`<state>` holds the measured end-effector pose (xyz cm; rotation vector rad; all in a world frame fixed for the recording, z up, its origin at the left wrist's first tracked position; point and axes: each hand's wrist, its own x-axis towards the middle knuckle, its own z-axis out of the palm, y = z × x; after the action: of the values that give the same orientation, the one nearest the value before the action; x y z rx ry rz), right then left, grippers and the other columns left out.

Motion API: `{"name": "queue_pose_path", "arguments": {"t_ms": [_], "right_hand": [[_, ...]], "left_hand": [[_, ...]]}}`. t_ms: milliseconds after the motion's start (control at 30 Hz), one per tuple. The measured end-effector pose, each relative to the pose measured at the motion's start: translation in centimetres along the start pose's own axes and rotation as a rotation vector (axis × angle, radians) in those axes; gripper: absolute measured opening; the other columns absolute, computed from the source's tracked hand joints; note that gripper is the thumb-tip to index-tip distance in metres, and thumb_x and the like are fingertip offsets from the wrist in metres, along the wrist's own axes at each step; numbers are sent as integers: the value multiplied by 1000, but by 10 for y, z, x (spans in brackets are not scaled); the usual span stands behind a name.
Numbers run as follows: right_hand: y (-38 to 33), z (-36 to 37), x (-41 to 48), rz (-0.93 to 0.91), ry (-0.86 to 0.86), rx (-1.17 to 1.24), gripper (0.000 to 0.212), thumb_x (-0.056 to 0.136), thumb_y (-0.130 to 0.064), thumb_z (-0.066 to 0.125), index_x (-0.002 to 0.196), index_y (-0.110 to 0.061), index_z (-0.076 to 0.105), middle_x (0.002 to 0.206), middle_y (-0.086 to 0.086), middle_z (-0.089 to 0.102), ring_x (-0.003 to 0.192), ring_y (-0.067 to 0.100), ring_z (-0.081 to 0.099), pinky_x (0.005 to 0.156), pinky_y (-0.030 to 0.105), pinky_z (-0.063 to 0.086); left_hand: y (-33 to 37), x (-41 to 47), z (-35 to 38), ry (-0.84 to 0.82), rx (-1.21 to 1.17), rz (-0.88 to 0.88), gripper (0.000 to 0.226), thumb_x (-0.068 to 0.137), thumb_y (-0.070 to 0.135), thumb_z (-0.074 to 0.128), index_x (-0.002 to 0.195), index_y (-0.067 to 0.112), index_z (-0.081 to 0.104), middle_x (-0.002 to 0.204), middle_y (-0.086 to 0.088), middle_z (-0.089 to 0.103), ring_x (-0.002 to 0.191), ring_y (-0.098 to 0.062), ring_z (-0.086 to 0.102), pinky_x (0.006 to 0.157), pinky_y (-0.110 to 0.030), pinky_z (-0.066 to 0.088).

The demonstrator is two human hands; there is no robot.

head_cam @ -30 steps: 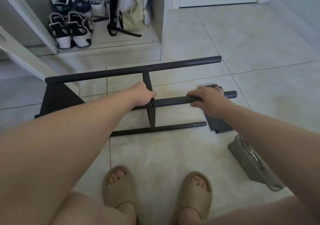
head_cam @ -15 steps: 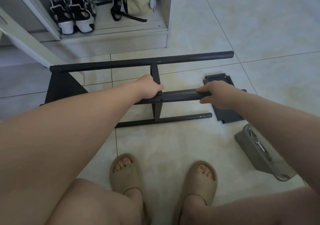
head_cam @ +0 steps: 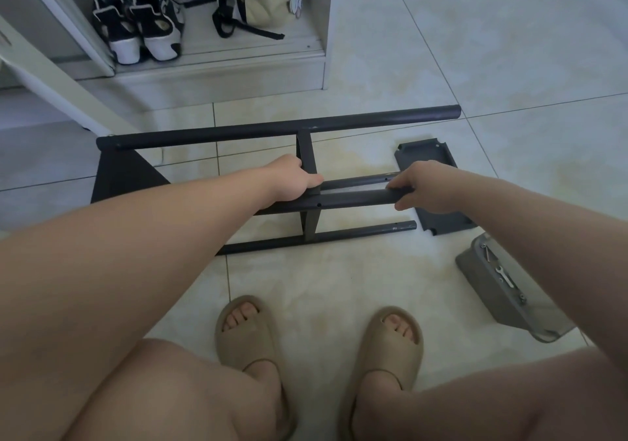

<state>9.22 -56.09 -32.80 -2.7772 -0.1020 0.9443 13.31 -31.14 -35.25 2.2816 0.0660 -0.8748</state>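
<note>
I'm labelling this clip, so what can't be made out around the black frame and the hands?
Head view, tube end: covered by the right hand.
Head view, flat plate: middle hidden by the right hand.
Head view, grey tray: contents too small to name; the right forearm covers its right side.

Dark metal frame (head_cam: pixel 356 199) on its side

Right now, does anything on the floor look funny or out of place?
The dark frame lies tipped on its side on the tiles, with the left hand and right hand gripping its middle tube. A loose dark plate lies by its free tube ends. It looks half-built, not broken.
</note>
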Motion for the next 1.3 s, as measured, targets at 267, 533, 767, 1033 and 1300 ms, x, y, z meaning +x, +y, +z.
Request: {"name": "queue_pose_path", "arguments": {"t_ms": [267,533,767,1033,1300], "right_hand": [[-3,-10,-5,-9,-8,-60,24,95,-21,69,119,-18,72,104,7,71,98,26,63,89,38,50],[-3,-1,-9,-15,-44,-60,18,96,-18,67,112,-14,72,101,13,70,98,32,65,89,42,51],[1,2,-10,-31,-63,-62,18,96,-18,66,112,-13,72,101,14,69,97,33,64,89,43,51],[5,7,-9,-22,-6,-53,16,96,-19,66,110,-14,71,96,12,70,92,31,65,86,43,52],[10,10,-10,-22,54,-19,23,95,-24,69,117,-23,72,101,6,72,93,27,65,90,44,53]], "left_hand": [[-4,-3,1,-19,-157,40,32,95,33,64,117,10,67,110,-9,72,108,-30,67,104,-43,49],[-7,0,6,-61,-194,59,30,97,29,64,118,8,66,111,-10,72,103,-25,69,100,-36,52],[-11,-1,10,-72,-203,114,28,97,27,65,119,9,65,113,-12,70,92,-21,66,89,-30,55],[-9,-1,13,-56,-213,87,24,97,29,65,113,11,67,112,-13,72,109,-32,67,103,-41,50],[-12,3,10,-72,-273,102,17,98,26,64,108,12,67,103,-9,73,96,-25,70,93,-31,54]]}}
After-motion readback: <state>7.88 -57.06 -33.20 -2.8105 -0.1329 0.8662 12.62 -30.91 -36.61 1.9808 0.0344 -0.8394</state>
